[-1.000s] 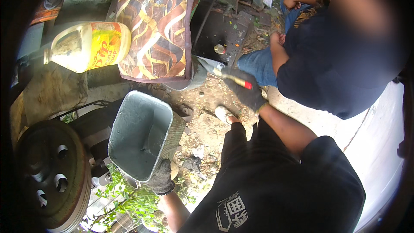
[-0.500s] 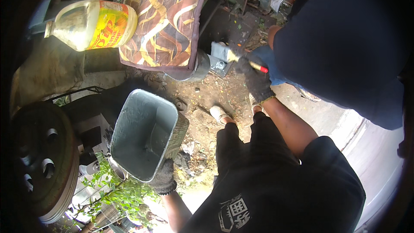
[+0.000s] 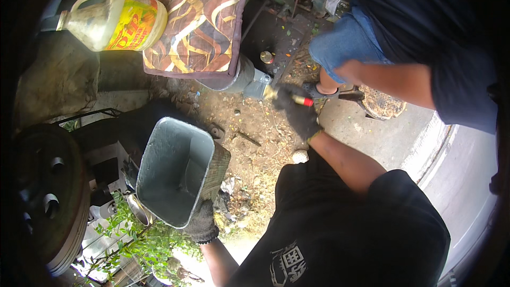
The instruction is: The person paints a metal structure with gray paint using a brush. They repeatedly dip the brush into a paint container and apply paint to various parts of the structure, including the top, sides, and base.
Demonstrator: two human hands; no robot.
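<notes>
Beyond a grey-coated bin (image 3: 175, 175) and to its right, a gloved right hand (image 3: 297, 114) closes around a red-tipped brush (image 3: 271, 93), its bristles at a grey metal part (image 3: 241, 74). A gloved left hand (image 3: 201, 223) grips the bin's near corner; grey coating lines the inside. Beyond the bin, a yellow label with red lettering wraps a plastic jug (image 3: 114, 21) by a patterned cushion (image 3: 196, 18). The brush sits nearer the bin than half a second earlier.

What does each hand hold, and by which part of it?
The right hand holds a paintbrush by its handle; the left hand holds a grey bin by its outer wall, near the rim.
</notes>
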